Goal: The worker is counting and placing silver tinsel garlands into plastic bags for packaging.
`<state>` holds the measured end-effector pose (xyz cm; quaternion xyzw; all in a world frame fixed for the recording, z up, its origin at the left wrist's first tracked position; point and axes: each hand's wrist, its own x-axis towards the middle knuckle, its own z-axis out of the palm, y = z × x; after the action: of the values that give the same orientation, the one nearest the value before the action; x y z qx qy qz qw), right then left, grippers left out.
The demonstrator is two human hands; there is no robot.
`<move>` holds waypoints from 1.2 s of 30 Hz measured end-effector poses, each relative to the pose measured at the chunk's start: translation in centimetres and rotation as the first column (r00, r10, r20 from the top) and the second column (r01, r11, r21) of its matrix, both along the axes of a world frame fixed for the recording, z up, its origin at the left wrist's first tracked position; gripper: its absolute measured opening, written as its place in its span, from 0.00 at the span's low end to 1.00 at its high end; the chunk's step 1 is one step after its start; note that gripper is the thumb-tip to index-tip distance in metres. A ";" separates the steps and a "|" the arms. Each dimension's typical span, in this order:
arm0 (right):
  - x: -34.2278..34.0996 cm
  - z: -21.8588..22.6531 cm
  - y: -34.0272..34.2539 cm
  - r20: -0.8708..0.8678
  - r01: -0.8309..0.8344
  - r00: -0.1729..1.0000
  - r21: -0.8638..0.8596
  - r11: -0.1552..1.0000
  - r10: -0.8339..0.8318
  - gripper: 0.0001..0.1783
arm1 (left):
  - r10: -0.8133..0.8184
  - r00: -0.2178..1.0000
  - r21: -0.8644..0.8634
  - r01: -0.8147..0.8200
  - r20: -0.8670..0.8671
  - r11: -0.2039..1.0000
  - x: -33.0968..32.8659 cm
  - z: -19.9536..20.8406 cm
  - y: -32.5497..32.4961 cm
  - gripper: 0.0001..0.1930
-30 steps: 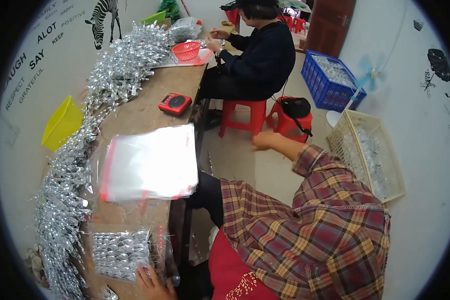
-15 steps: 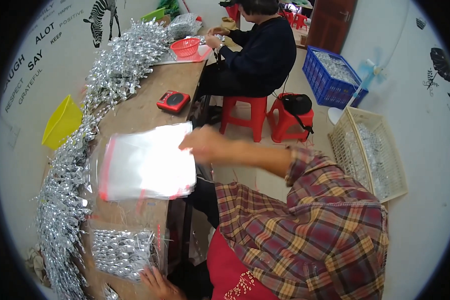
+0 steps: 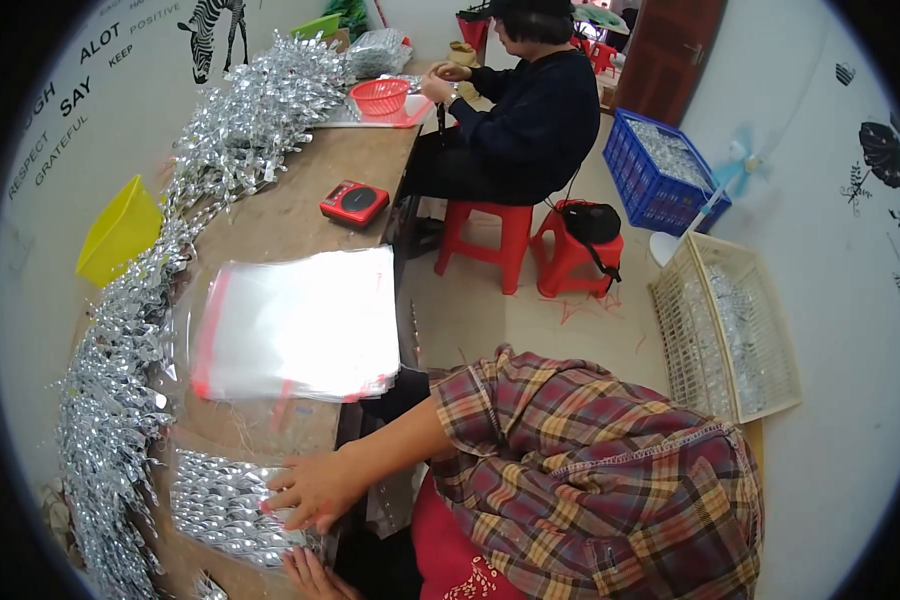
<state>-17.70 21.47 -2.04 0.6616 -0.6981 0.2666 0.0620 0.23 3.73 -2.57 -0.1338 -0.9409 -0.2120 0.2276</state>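
Note:
A clear plastic bag [image 3: 232, 505] filled with rows of silver twisted foil pieces lies flat on the near end of the wooden table. My right hand [image 3: 315, 490] rests on its right part, palm down with the fingers spread. Just below, at the bag's near right edge, is my left hand [image 3: 313, 577], its fingers stretched out and the rest of it cut off by the picture's lower edge. Beyond the filled bag sits a stack of flat clear bags [image 3: 295, 325] with red-edged strips, glaring white in the light.
Silver foil strands [image 3: 115, 420] heap along the table's left side, beside a yellow bin [image 3: 120, 232]. Farther off are a red device [image 3: 354, 204] and a red basket [image 3: 379, 97], where a co-worker [image 3: 520, 120] sits. Crates [image 3: 715, 330] and a fan [image 3: 740, 170] stand right.
My right hand has come from the right edge of the stack of clear bags down onto the filled bag. The view has shifted slightly.

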 end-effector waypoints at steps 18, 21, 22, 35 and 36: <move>3.8 -1.2 1.0 -0.236 0.010 0.970 -0.183 0.983 -0.054 0.28 | -0.091 0.996 0.059 0.092 -0.025 0.994 1.5 2.6 0.7 0.16; 3.5 -1.8 0.8 -0.140 -0.027 0.990 -0.234 0.972 -0.006 0.21 | -0.050 0.997 0.010 0.051 -0.064 0.999 1.6 2.2 0.9 0.16; 3.4 -1.9 0.8 -0.109 -0.022 0.994 -0.230 0.973 -0.003 0.21 | -0.050 0.997 0.010 0.050 -0.065 0.999 1.6 2.2 1.3 0.16; 1.5 -0.6 4.9 -0.133 -0.060 0.991 -0.282 0.957 0.023 0.16 | 0.011 0.997 0.058 -0.006 -0.080 0.998 2.0 2.3 0.8 0.13; 1.3 -1.1 5.3 -0.131 -0.050 0.991 -0.291 0.955 0.012 0.16 | 0.008 0.997 0.074 -0.003 -0.078 0.997 2.6 2.6 0.8 0.13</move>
<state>-16.36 26.78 -3.13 0.6717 -0.6349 0.3252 0.1999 2.83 4.56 0.06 -0.1310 -0.9232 -0.2405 0.2697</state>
